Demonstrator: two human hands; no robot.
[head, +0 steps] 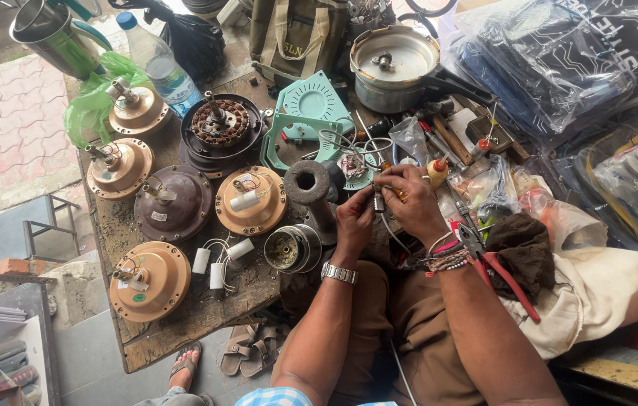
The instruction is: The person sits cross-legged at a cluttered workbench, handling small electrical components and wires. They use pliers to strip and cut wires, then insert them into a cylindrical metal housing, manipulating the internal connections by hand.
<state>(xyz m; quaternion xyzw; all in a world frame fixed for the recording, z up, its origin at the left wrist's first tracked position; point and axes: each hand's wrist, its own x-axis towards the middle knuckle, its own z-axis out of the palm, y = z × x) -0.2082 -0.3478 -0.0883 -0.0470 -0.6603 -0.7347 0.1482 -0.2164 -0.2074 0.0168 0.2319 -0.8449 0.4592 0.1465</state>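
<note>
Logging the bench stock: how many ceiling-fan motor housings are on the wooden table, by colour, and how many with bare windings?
Tan housings: 4
Dark brown housings: 1
Open motors with bare windings: 1
Total: 6

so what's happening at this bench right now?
A seated person works at a cluttered wooden bench. The left hand and the right hand meet over a small metal part with thin wires, pinched between the fingers. Several ceiling-fan motor housings lie to the left, one opened motor showing copper windings. Red-handled pliers rest by the right wrist.
</note>
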